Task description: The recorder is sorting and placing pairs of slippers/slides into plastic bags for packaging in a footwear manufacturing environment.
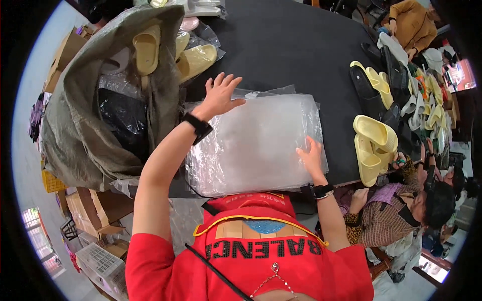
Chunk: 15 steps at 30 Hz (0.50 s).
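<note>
A stack of clear plastic bags (256, 143) lies on the dark table in front of me. My left hand (219, 96) is over the stack's far left corner, its fingers spread and nothing in them. At the stack's right edge, my right hand (312, 156) rests on or just above the plastic with thumb and fingers apart. Left of the stack stands a large grey-green sack (85, 135); in its opening are a yellow slipper (147, 51) and a black slipper (123, 118) in clear plastic. Beside the sack lies another yellow slipper (197, 61).
Along the table's (281, 45) right side lie a pair of yellow slippers (370, 159) and a black slipper (364, 93), with many more slippers beyond. One person (386, 210) is close at the right; another (414, 25) is at the far right. Cardboard boxes (88, 208) stand at lower left.
</note>
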{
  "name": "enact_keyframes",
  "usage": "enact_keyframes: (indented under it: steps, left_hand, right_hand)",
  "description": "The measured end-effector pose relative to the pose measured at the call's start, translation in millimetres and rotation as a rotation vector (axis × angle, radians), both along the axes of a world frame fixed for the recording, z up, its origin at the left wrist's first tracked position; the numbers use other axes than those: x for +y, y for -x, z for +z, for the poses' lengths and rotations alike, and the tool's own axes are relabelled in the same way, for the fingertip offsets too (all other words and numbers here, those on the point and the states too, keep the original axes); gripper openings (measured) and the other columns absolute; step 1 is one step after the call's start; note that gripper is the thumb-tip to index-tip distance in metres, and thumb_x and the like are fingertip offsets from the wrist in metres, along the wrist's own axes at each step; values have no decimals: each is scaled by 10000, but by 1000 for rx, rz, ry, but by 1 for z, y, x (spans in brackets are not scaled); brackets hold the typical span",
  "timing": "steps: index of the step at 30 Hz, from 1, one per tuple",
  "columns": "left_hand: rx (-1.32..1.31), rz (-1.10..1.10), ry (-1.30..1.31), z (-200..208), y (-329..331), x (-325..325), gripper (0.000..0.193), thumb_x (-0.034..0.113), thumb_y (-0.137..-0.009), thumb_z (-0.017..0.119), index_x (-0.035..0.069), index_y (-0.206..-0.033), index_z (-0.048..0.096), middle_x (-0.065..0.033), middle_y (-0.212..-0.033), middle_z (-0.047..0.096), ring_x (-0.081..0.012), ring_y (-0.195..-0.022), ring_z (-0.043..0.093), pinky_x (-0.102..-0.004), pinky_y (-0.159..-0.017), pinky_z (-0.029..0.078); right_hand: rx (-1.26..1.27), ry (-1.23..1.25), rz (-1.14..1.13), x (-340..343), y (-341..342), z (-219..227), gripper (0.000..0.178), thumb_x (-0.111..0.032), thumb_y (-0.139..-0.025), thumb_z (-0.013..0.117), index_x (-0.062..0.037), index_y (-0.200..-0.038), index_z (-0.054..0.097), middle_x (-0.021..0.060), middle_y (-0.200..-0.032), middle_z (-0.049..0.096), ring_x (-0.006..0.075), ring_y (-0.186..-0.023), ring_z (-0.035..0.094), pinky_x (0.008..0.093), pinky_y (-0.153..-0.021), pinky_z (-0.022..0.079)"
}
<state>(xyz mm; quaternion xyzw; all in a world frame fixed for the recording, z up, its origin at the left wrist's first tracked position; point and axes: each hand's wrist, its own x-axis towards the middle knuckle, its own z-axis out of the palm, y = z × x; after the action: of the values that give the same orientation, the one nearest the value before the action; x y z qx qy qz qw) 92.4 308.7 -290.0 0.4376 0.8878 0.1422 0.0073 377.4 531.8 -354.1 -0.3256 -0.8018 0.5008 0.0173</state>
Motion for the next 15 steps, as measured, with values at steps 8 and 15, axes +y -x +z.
enact_keyframes:
  steps: [8, 15]
  left_hand:
    - [-44, -139, 266, -25, -5, -9, 432, 439, -770, 563, 95, -1028, 533, -118, -878, 562, -319, -860, 552, -474, -743, 400]
    - [-515, 44, 182, -22, -3, -23, 403, 319, -805, 568, 69, -1106, 469, -193, -957, 574, -351, -892, 552, -407, -755, 441]
  right_hand:
    - [-109, -9, -115, 13, 4, 14, 694, -148, -720, 644, -8, -1308, 302, 211, -1272, 349, 294, -1130, 406, 363, -956, 337]
    - [-5, -72, -94, -5, 21, 8, 712, -70, -735, 605, -6, -1340, 235, 207, -1287, 352, 271, -1131, 421, 347, -941, 352]
